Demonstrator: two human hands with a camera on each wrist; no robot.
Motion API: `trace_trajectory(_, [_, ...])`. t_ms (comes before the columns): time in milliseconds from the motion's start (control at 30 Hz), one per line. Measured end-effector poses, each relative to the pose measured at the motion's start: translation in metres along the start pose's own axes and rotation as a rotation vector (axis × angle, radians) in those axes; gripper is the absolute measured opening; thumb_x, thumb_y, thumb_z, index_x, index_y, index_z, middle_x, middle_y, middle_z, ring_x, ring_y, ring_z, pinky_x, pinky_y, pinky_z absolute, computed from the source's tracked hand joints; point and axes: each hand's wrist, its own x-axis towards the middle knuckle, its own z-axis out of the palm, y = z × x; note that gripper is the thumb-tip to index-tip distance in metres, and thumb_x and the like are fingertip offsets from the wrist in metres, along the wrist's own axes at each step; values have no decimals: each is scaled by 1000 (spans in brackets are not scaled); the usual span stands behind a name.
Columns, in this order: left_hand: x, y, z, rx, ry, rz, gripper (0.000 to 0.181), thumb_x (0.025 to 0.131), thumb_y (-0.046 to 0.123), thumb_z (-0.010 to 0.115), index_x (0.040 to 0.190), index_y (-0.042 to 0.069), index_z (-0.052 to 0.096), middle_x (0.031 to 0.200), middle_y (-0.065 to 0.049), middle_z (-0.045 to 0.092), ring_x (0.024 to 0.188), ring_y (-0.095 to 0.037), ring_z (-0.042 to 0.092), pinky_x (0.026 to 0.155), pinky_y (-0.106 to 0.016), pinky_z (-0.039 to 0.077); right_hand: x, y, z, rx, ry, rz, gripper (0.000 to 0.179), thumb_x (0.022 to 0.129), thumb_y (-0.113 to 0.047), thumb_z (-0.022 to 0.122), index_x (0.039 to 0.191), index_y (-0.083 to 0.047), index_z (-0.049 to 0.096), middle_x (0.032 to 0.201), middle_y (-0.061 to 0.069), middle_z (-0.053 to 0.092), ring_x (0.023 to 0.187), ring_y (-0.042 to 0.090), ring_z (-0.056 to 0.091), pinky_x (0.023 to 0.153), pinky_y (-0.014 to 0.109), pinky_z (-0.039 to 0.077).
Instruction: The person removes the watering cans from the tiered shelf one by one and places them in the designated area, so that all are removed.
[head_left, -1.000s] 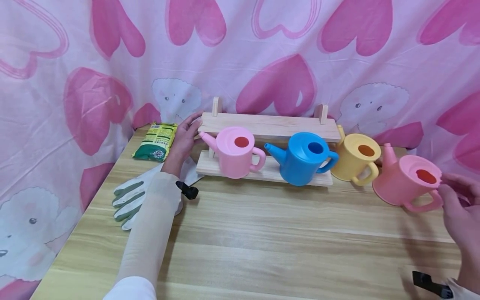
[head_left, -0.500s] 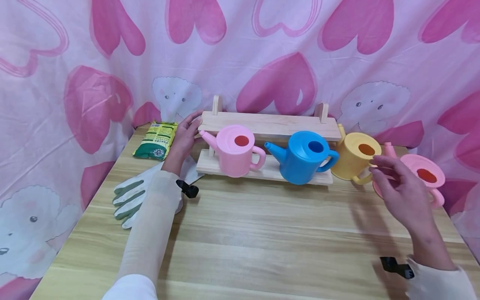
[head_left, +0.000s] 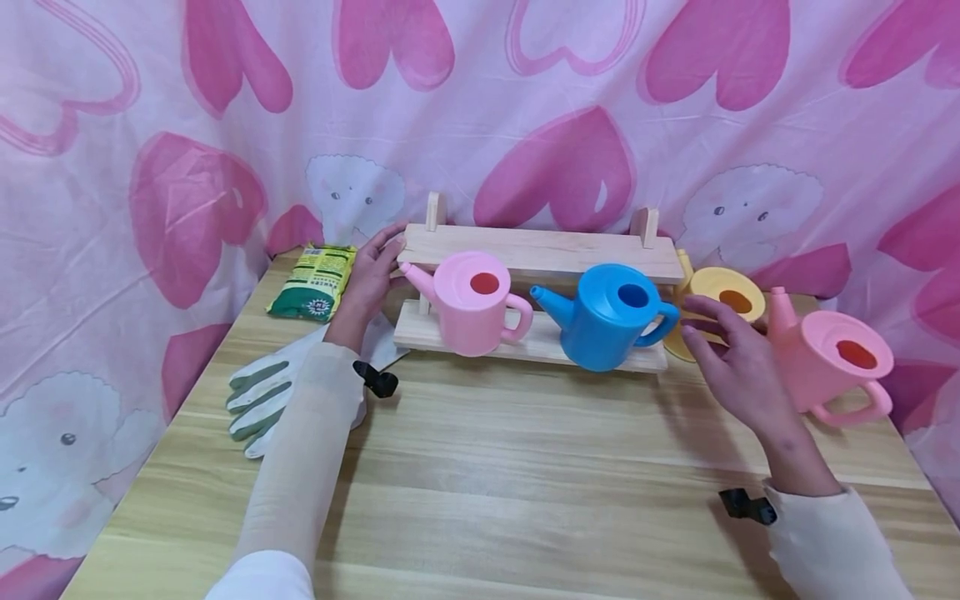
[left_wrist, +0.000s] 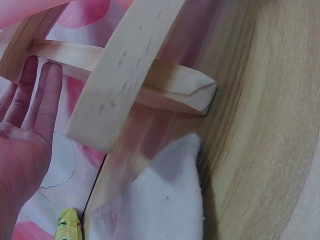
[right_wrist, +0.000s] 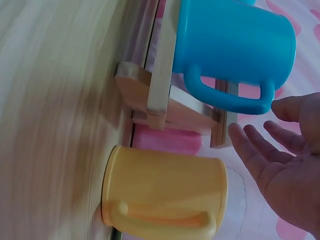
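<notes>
Right hand (head_left: 742, 379), empty, has swung beside the blue watering can (head_left: 606, 329), contact unclear, leaving the coral can (head_left: 817, 375) unheld at three o'clock; straight-fingered left hand (head_left: 371, 279) touches the wooden rack (head_left: 540, 250).

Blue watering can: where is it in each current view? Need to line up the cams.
Head: blue watering can right of centre, on the lower tier of the wooden shelf.
Left wrist: not in it.
Right wrist: blue watering can at the top, right of centre.
Shared landmark: the wooden shelf, in all three.
</notes>
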Motion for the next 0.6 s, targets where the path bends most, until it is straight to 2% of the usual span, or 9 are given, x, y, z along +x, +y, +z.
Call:
trace_trajectory(267, [0, 0, 1, 23, 4, 4, 43, 106, 30, 60, 149, 21, 57, 143, -13, 57, 107, -20, 66, 72, -29, 60, 9, -1, 6, 22, -40, 6, 46, 105, -13, 60, 150, -6, 49, 145, 17, 54, 127, 43, 55, 87, 4, 42])
trace_trajectory(400, [0, 0, 1, 34, 2, 0, 43, 107, 31, 59, 149, 22, 56, 144, -12, 57, 107, -20, 66, 73, -29, 60, 11, 1, 9, 54, -57, -20, 44, 106, -10, 58, 149, -4, 50, 142, 19, 54, 125, 44, 55, 88, 7, 45])
trace_trajectory(600, [1, -3, -1, 71, 2, -8, 44, 106, 37, 58, 149, 26, 56, 145, -10, 56, 109, -22, 65, 76, -29, 60, 13, 4, 13, 45, -54, -52, 41, 106, -4, 56, 146, -1, 52, 137, 21, 57, 122, 44, 56, 87, 7, 45])
